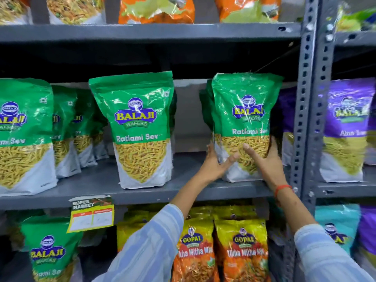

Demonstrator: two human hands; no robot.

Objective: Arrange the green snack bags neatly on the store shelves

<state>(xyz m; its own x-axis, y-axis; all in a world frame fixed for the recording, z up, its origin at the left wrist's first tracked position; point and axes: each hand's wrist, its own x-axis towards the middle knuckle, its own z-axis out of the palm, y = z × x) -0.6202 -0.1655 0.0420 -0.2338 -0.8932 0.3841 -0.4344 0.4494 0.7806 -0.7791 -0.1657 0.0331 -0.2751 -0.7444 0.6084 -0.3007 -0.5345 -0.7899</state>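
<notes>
A green Ratlami Sev bag (245,110) stands upright at the right end of the middle shelf (101,184), with more green bags behind it. My left hand (215,163) presses its lower left side. My right hand (266,161) grips its lower right side, thumb across the front. Another green bag (136,127) stands mid-shelf, with a gap between the two. Further green bags (24,135) line the left end, several rows deep.
A grey perforated upright (303,119) bounds the shelf on the right, with purple bags (345,129) beyond it. Yellow-orange Gopal bags (240,249) and a green bag (48,251) fill the shelf below. A price tag (91,214) hangs from the shelf edge.
</notes>
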